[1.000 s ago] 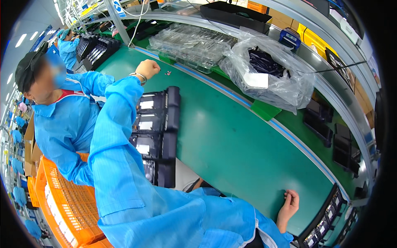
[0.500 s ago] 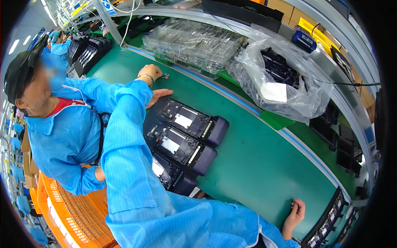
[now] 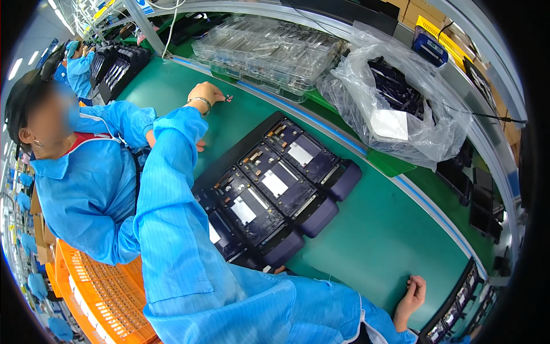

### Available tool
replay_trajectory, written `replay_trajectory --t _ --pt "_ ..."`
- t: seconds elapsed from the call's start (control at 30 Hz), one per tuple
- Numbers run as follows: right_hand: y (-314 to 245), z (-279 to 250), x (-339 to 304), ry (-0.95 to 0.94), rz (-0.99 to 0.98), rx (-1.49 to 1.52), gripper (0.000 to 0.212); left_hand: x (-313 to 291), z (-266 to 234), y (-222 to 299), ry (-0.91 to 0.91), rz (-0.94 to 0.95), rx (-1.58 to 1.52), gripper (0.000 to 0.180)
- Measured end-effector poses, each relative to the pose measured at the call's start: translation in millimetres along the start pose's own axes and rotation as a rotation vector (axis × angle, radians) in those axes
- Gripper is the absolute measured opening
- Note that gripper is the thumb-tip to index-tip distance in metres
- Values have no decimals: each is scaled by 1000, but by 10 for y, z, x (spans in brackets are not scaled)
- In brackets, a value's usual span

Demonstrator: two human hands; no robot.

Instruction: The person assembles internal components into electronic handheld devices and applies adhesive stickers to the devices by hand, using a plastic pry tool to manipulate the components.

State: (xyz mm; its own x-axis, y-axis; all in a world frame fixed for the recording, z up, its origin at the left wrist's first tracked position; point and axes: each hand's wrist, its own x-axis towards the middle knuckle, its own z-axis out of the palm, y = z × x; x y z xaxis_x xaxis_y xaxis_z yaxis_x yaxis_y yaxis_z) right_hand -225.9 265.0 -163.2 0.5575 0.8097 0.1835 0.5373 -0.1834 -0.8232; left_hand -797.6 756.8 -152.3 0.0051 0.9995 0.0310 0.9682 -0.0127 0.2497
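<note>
My left arm reaches far across the green bench. My left hand [image 3: 205, 94], with a bracelet at the wrist, has its fingers closed on a small pink part [image 3: 229, 98] showing at the fingertips. A dark rack [image 3: 235, 152] lies to the right of my left forearm. Side by side on it are several phone-like housings [image 3: 279, 178], each with a white rectangle and a thick dark block at one end. My sleeve hides the rack's near end. At lower right, my right hand [image 3: 410, 299] rests on the bench, fingers curled, with nothing visible in them.
A co-worker [image 3: 86, 183] in blue stands at left; fingers [image 3: 200, 145] show behind my sleeve. Behind the bench rail are clear plastic trays [image 3: 263, 54] and a bag of dark parts [image 3: 395, 97]. An orange crate [image 3: 109, 286] is at lower left, another rack [image 3: 455, 304] at lower right.
The rack of housings has slid right and away along the bench, showing more of it. The co-worker's hand has drawn back from its far end. Both my hands stay about where they were.
</note>
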Motion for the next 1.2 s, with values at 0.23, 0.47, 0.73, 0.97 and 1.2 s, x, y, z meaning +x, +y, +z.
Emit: replay_trajectory --t 0.23,0.47,0.73,0.97,1.2 --pt "-14 -9 -4 -6 7 9 14 8 -78 101 19 -103 27 13" --pt "0 -28 -15 -9 2 55 15 49 -66 -80 -4 -127 -130 16" --pt "25 -26 -1 -33 -10 93 14 -183 -656 -67 81 -87 -74 25" --pt "105 -67 -17 -72 -58 173 13 -1218 -1277 64 125 87 -536 29" --pt "79 -75 -13 -82 -67 222 11 -3202 -511 -41 458 -34 -733 35"
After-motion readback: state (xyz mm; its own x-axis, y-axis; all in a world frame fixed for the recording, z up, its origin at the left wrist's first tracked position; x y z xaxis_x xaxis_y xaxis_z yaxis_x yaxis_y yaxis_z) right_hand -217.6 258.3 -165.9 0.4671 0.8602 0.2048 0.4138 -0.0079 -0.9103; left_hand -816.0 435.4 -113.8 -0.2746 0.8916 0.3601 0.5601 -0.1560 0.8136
